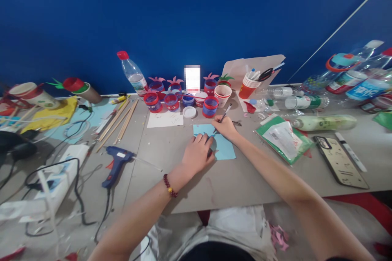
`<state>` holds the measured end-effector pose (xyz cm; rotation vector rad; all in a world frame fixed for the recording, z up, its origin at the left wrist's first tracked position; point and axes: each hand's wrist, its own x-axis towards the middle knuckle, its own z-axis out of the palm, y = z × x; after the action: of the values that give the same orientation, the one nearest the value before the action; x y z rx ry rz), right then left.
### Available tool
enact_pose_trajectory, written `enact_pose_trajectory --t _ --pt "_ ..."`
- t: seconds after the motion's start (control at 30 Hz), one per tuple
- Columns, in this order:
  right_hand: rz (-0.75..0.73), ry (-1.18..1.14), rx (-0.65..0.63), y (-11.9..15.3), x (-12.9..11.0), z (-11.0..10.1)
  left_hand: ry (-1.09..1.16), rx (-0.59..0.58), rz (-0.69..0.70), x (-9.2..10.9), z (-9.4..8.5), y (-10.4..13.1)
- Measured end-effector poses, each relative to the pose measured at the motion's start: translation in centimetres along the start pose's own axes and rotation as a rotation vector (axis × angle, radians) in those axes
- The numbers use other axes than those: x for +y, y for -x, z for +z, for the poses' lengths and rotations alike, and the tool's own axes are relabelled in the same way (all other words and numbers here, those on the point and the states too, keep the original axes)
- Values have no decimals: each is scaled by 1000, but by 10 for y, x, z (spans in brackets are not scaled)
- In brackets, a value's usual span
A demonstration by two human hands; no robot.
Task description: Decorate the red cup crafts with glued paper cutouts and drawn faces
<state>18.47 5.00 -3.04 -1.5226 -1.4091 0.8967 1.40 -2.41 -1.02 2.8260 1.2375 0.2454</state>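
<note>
A sheet of light blue paper (228, 149) lies on the table in front of me. My left hand (198, 151) rests on its left part, fingers slightly spread and bent, fingertips pressing down. A darker blue cut-out shape (209, 134) shows partly at these fingertips; the rest of it is covered. In my right hand (226, 127) is a pen (227, 110), tilted, its tip at the paper near the cut-out's right side. Behind the paper stand several red and purple paper-ring cups (210, 107), some with eyes or leaf-shaped tops.
Left lie a blue hot glue gun (118, 163), wooden sticks (124, 124) and a power strip (65, 171) with cables. A water bottle (134, 75) and a cup of pens (248, 85) stand behind. To the right are plastic bottles (306, 102), a green packet (283, 138) and a phone (339, 163).
</note>
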Motion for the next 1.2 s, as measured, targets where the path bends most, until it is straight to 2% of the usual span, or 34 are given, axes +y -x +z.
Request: enact_pose_trajectory --t 0.33,0.43,0.67,1.2 --pt "16 -19 -101 1 0 1 4 21 -9 -1 4 1" --pt "-18 -6 -134 5 0 0 13 27 -18 -1 5 1" --pt "-81 24 -78 15 2 1 59 32 -32 -2 8 2" --pt "-77 134 -96 15 -5 3 60 28 -35 -3 7 2"
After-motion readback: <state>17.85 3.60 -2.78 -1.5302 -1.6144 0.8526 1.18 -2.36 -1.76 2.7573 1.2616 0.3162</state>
